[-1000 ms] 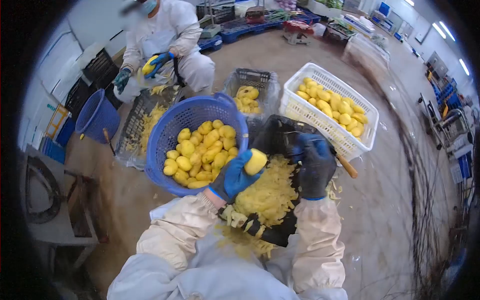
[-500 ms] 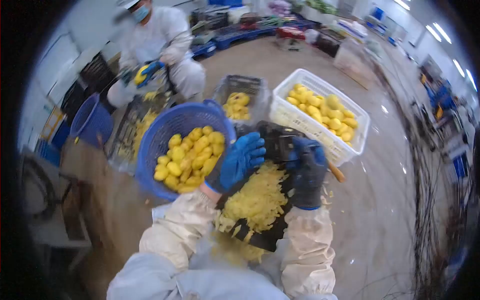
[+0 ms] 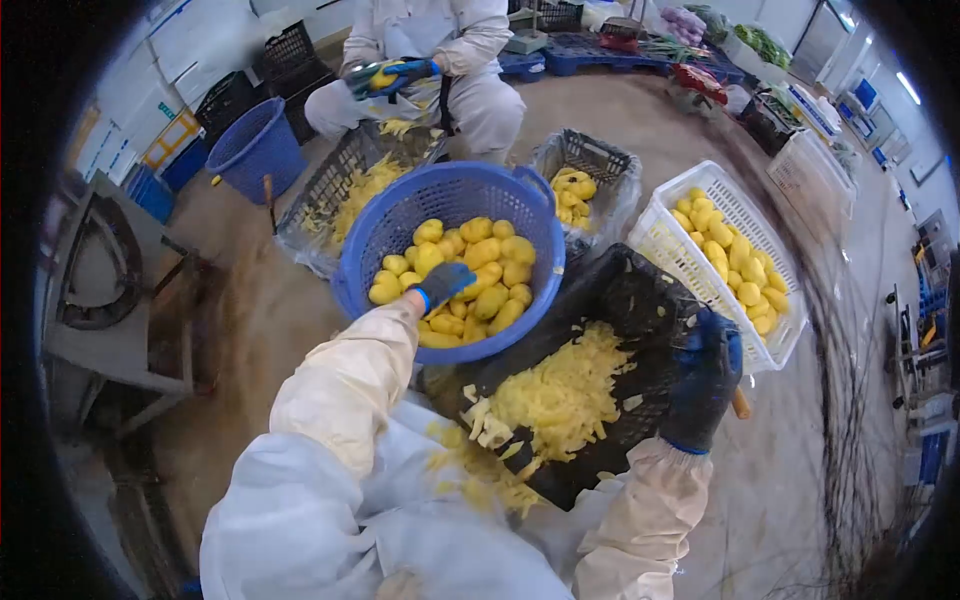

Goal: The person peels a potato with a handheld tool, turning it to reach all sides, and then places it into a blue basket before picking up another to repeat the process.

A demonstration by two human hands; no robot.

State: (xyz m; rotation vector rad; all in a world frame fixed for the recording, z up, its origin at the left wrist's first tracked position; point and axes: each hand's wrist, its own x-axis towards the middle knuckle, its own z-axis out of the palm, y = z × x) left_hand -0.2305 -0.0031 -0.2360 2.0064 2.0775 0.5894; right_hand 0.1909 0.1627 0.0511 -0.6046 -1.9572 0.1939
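My left hand (image 3: 445, 284), in a blue and dark glove, reaches into the blue round basket (image 3: 350, 290) among peeled yellow potatoes (image 3: 490, 275). Its fingertips point down at them, and whether they grip one is unclear. My right hand (image 3: 706, 375), in a dark glove, is closed around a tool with a wooden handle (image 3: 740, 404); the rest of the tool is hidden. It is at the right side of a black-lined crate (image 3: 640, 285), where a heap of pale yellow peelings (image 3: 565, 395) lies. More peelings lie near my lap.
A white crate (image 3: 690, 255) of yellow potatoes stands at the right, and a smaller lined crate (image 3: 610, 170) behind the basket. Across from me a seated person (image 3: 430, 45) holds a yellow potato over a crate of peelings (image 3: 330, 195). A blue bucket (image 3: 255, 150) stands left.
My left hand has moved from over the peelings into the blue basket. My right hand has moved to the crate's right side. The view has shifted, so the containers appear elsewhere.
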